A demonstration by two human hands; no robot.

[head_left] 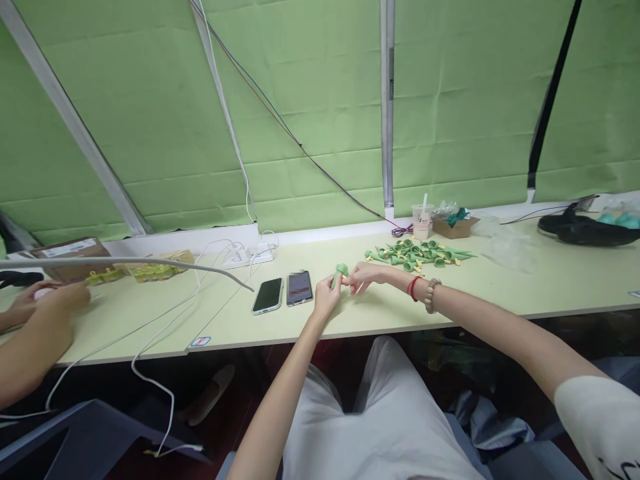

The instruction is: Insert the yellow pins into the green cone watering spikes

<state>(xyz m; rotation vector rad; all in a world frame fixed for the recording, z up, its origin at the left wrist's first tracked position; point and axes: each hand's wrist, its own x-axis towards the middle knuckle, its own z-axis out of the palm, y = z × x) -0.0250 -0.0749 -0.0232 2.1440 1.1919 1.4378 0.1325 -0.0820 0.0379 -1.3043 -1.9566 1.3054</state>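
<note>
Left hand (326, 298) pinches a small green plastic piece (341, 271) between its fingertips, holding it just above the pale table (550, 280); the piece sticks up from the top of the hand, its rounded head uppermost. Right hand (364, 275) sits just beside it on the right, fingers curled narrow and fingertips meeting the green piece (whether they also hold something small of their own is too fine to tell). That wrist wears a red string and a beaded bracelet (431, 295).

Behind the right forearm lies a heap of green and yellow parts (417, 254), near but apart from the hands. Two phones (284, 292) lie flat side by side, just left of the left hand. At the far left edge, another person's hands (43, 300) rest on the table.
</note>
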